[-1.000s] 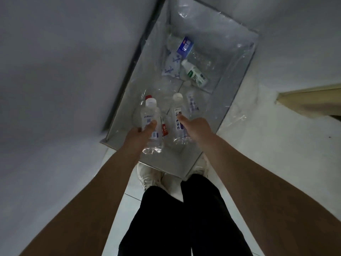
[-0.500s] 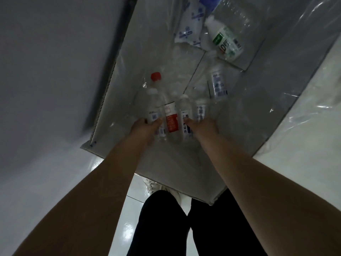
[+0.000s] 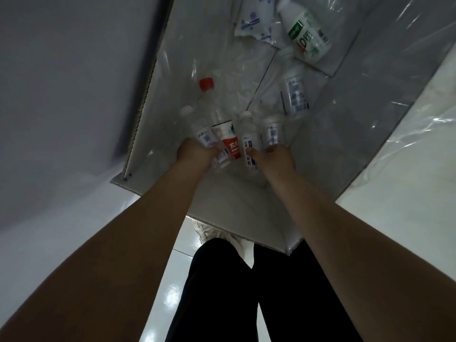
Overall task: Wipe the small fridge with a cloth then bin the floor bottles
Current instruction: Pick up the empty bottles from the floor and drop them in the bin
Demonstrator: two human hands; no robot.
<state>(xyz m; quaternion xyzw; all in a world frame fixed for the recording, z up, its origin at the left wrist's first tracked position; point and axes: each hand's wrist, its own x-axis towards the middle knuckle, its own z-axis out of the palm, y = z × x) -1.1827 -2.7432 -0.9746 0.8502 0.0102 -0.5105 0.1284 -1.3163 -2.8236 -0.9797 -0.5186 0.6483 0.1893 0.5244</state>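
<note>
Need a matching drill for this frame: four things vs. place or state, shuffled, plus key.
Things:
1. green-label bottle
2. red-capped bottle
3. left hand
4. shoe

Place or state:
A. grips a white-capped bottle
B. on the floor by the near edge of the bin
C. lying at the bin's far end
D. red label, right beside the left hand

Pairs: 1-C, 2-D, 3-A, 4-B

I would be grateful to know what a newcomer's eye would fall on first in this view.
Probably the two bare arms stretched into the plastic-lined box, where the left hand grips a white-capped bottle and the right hand grips a purple-lettered bottle. Next come the red-capped bottle between those two, and the green-labelled bottle lying at the box's far end.
</note>
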